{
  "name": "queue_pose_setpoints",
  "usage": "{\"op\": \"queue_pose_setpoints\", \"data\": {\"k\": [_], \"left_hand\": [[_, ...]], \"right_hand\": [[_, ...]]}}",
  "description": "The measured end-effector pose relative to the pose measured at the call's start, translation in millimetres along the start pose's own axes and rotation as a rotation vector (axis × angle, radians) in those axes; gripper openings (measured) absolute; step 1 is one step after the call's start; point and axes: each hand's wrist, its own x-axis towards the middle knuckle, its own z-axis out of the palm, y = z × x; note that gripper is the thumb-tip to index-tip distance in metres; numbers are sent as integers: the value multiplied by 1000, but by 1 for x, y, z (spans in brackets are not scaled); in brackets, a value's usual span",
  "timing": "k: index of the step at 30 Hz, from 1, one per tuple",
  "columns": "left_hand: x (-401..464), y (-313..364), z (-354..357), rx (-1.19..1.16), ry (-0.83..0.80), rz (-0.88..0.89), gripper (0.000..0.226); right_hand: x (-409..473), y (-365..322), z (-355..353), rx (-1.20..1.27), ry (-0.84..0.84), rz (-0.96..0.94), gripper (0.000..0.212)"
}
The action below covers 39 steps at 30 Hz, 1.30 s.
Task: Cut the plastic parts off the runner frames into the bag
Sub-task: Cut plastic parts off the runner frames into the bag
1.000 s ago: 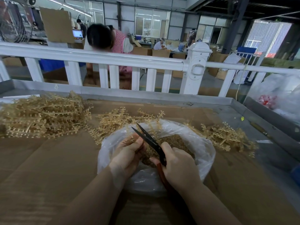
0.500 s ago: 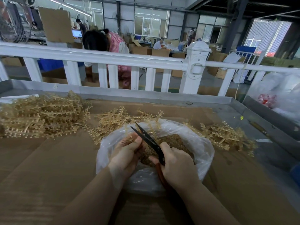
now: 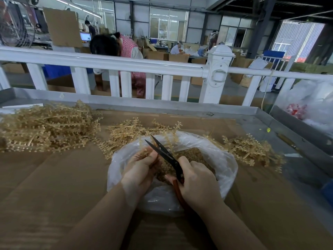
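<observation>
Now scissors [image 3: 164, 156] point up-left, blades apart, over bag [image 3: 223, 159]

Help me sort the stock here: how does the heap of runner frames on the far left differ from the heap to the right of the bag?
The left heap is much larger and denser than the right heap. The left heap lies well apart from the plastic bag, while the right heap reaches the bag's rim. The left heap lies nearer the white railing. Both are tangled tan plastic frames on brown cardboard, and neither is touched by a hand.

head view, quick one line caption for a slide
Left hand holds a runner frame over the bag while right hand works open scissors.
</observation>
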Motion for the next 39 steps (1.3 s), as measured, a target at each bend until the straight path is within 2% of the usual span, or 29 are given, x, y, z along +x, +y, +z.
{"op": "queue_pose_setpoints", "data": {"k": [9, 13, 16, 21, 25, 27, 31, 33, 37, 39], "left_hand": [[2, -1, 0, -7, -5, -20, 16], [3, -1, -1, -17, -15, -24, 20], [4, -1, -2, -32, -12, -32, 15], [6, 0, -5, -45, -17, -53, 23], [4, 1, -3, -44, -34, -75, 16], [5, 1, -5, -37, -47, -85, 23], [1, 4, -7, 31, -129, -105, 52], [0, 5, -6, 58, -124, -123, 60], [0, 5, -4, 27, -47, -135, 59], [-1, 4, -3, 17, -53, -128, 47]], "right_hand": [[1, 1, 0, 20, -55, -6, 39], [3, -2, -2, -8, -27, 11, 29], [4, -2, -3, 2, 4, 10, 30], [4, -2, -4, -4, 12, -1, 29], [5, -1, -5, -2, 38, -16, 30], [4, 0, -5, 39, 18, 13, 32], [4, 3, -1, 83, 33, 80, 33], [4, 2, 0, 70, -16, 86, 35], [3, 3, -1, 98, -12, 110, 35], [3, 2, -3, 110, -15, 126, 32]]}}
